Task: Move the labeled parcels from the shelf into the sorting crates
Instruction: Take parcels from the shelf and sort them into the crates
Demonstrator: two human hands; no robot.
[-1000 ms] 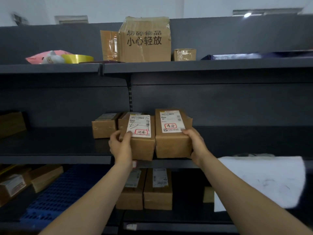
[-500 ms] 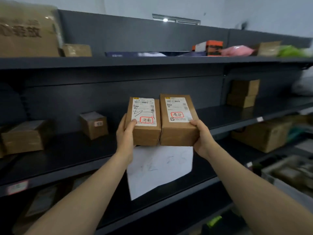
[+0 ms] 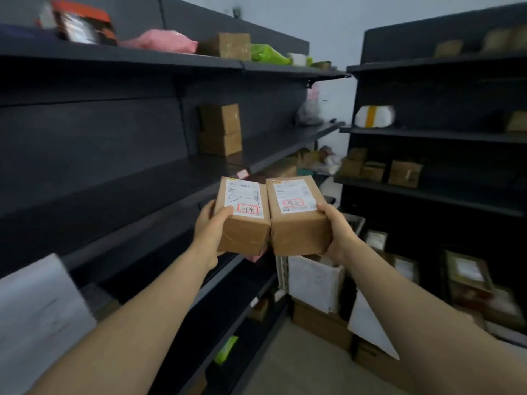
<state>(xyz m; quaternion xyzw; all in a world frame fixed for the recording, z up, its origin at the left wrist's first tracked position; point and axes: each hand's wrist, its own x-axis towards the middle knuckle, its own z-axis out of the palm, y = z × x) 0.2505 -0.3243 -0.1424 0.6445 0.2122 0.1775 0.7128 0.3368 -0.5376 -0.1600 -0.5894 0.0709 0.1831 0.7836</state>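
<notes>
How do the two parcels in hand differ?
The left parcel looks narrower than the right parcel. The left parcel's label carries a black pen scrawl; the right parcel's shows none. The left hand grips the left parcel, the right hand the right parcel. Both are brown cardboard with red-boxed handwriting, held side by side.

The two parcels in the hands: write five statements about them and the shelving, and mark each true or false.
1. The left hand grips the left parcel and the right hand grips the right parcel. True.
2. Both parcels rest on a shelf. False: they are held in the air in front of the dark rack.
3. The two parcels are side by side and touch. True.
4. Neither parcel has a label. False: each bears a white label on top with a red-framed mark.
5. A pink bag lies on the rack's top shelf. True.
</notes>
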